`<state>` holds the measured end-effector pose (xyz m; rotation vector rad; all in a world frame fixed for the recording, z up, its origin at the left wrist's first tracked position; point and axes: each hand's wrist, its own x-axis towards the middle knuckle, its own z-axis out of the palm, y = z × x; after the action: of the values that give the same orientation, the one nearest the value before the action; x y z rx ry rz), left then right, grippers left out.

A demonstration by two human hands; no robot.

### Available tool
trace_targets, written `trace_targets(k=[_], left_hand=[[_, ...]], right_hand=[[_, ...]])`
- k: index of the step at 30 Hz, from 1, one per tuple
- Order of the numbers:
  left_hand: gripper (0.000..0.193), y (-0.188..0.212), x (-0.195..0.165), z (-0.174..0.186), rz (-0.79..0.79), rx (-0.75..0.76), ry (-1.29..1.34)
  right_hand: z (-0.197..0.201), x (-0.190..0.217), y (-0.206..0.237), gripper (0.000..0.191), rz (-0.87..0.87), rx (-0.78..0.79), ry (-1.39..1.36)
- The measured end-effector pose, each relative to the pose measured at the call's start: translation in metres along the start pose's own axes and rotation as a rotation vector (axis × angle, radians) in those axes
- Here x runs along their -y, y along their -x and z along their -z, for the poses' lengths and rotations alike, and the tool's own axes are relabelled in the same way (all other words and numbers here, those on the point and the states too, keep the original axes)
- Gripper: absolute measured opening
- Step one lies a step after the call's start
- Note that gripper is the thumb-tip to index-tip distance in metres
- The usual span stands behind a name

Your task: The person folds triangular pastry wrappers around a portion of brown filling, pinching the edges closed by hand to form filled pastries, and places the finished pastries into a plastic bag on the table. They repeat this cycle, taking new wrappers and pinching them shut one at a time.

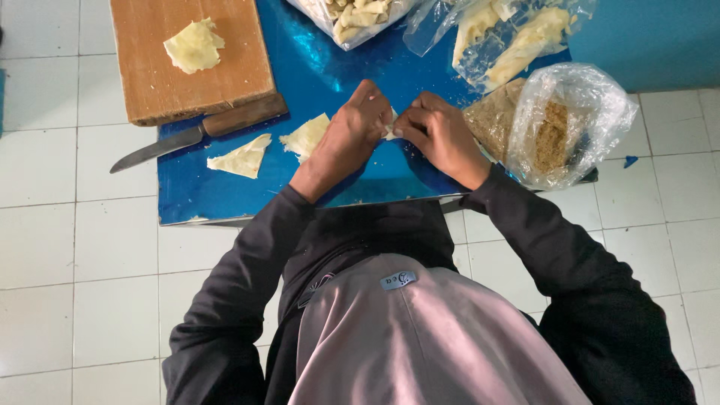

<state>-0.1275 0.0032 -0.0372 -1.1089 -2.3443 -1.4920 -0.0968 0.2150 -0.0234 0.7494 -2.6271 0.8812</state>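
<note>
My left hand (pixel 351 139) and my right hand (pixel 442 136) meet over a blue board (pixel 315 67). Both pinch a small pale piece of pastry wrapper (pixel 391 124), mostly hidden by the fingers. Two more triangular wrapper pieces, one (pixel 242 157) and another (pixel 307 136), lie flat on the blue board just left of my left hand. An open clear plastic bag of brown crumbly filling (pixel 553 133) sits right beside my right hand.
A wooden cutting board (pixel 150 82) at the top left carries a pale dough sheet (pixel 194 46). A knife (pixel 191 136) with a wooden handle lies at its lower edge. Clear bags of folded pastries, one (pixel 352 16) and another (pixel 510 37), lie at the far edge. White floor tiles (pixel 75 247) surround the board.
</note>
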Motion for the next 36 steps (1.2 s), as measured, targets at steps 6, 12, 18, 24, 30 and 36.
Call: trace_targets(k=[6,12,18,24,30,36], left_hand=[[0.019,0.001,-0.008,-0.003,-0.057,0.035,-0.097],[0.015,0.002,0.002,-0.008,0.009,0.006,-0.054],[0.014,-0.002,0.007,-0.008,0.021,-0.018,-0.046],[0.03,0.005,-0.011,0.001,-0.013,0.018,-0.086],[0.031,0.001,-0.014,-0.002,-0.067,0.009,-0.182],[0.024,-0.001,-0.004,-0.004,-0.016,-0.024,-0.279]], right_hand=[[0.005,-0.002,-0.008,0.016,-0.237,0.115,-0.187],[0.006,0.012,0.004,0.013,-0.019,-0.024,-0.057],[-0.002,0.013,0.011,0.011,0.166,-0.118,0.145],[-0.002,-0.002,0.002,0.008,-0.042,-0.014,-0.04],[0.004,-0.003,-0.006,0.006,-0.104,0.025,-0.112],[0.001,0.009,0.006,0.015,0.092,-0.066,0.12]])
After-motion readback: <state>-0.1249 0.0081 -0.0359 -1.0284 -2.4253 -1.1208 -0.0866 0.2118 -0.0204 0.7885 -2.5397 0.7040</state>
